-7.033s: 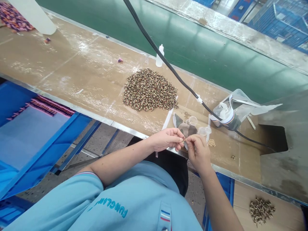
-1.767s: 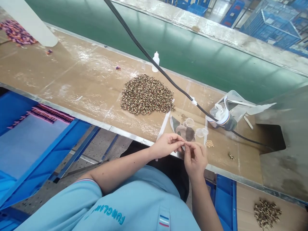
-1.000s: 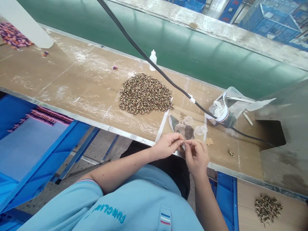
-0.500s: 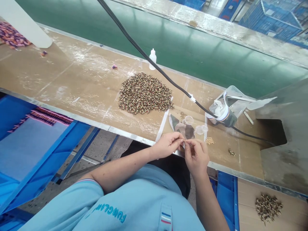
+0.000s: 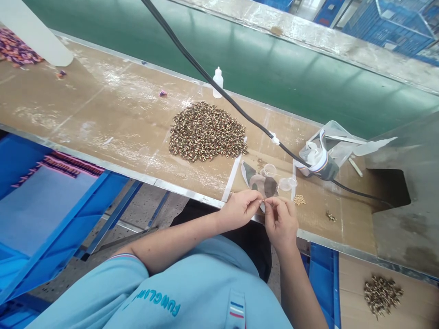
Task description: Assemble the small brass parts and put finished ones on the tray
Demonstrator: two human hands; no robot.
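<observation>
My left hand and my right hand meet fingertip to fingertip over the near edge of the bench. Both are closed in a pinch, and whatever sits between them is too small to make out. Just beyond the fingers lies a camouflage-patterned cloth. Two small clear round cups, a nearer cup and a farther cup, stand by the cloth. A little heap of tan beads or pellets rests right of my right hand. Farther left spreads a large pile of small brown-and-cream curled pieces.
A white dropper bottle stands behind the pile. A black cable crosses above the bench. At right are a clear plastic bin and a metal housing. More curled pieces lie on cardboard at lower right. A blue tray is at lower left.
My left hand's fingers have drawn in slightly and curled more at the pinch. The view has shifted very slightly; the other things stay put.
</observation>
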